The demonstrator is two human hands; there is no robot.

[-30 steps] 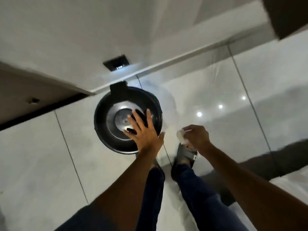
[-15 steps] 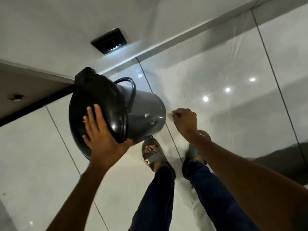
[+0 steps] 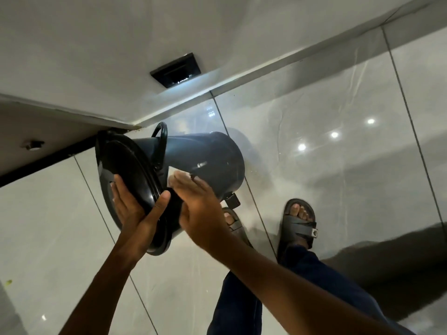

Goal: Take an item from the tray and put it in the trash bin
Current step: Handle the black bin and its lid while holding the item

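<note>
L hand (image 3: 135,213) grips bin lid (image 3: 125,180); R hand (image 3: 200,209) at trash bin (image 3: 208,163) mouth, grasp unclear.

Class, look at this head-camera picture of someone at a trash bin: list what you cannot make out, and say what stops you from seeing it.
1. Inside of the trash bin: hidden by the lid and the right hand at the opening.
2. Any item in the right hand: its back faces the camera and its fingertips are blurred.
3. Left hand fingers: partly behind the lid rim.
4. Left sandal: partly covered by the right forearm.
5. The tray: out of frame.
</note>
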